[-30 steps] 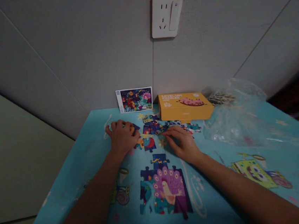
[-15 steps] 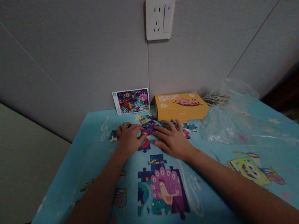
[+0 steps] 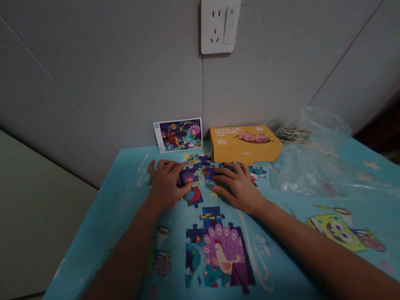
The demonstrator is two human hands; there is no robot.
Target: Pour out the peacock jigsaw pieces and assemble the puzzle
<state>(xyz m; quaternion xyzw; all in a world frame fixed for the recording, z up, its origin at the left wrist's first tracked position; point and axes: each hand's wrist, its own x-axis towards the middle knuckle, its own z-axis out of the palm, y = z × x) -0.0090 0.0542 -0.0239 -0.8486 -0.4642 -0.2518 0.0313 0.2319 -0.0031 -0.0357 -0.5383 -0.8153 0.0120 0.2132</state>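
Loose puzzle pieces [image 3: 204, 161] lie heaped toward the back of the table, dark purple and multicoloured. My left hand [image 3: 166, 181] rests over the left part of the heap, fingers spread, covering some pieces. On the right part lies my right hand [image 3: 237, 184], its fingers stretched out over other pieces. Between and below the hands is a piece with a red crescent shape [image 3: 193, 196]. Nearer to me, several pieces are joined into a section with a pink-purple peacock [image 3: 224, 251]. What lies under both palms is hidden.
A picture card [image 3: 180, 135] leans against the wall, beside a yellow puzzle box [image 3: 245, 144]. Crumpled clear plastic [image 3: 308, 170] lies to the right. The blue tablecloth [image 3: 98, 235] has cartoon prints. A socket plate [image 3: 221, 24] is on the wall.
My left hand has moved slightly left, its fingers more spread, showing more of the pieces between the hands. My right hand has stayed nearly in place. The view has shifted a little.
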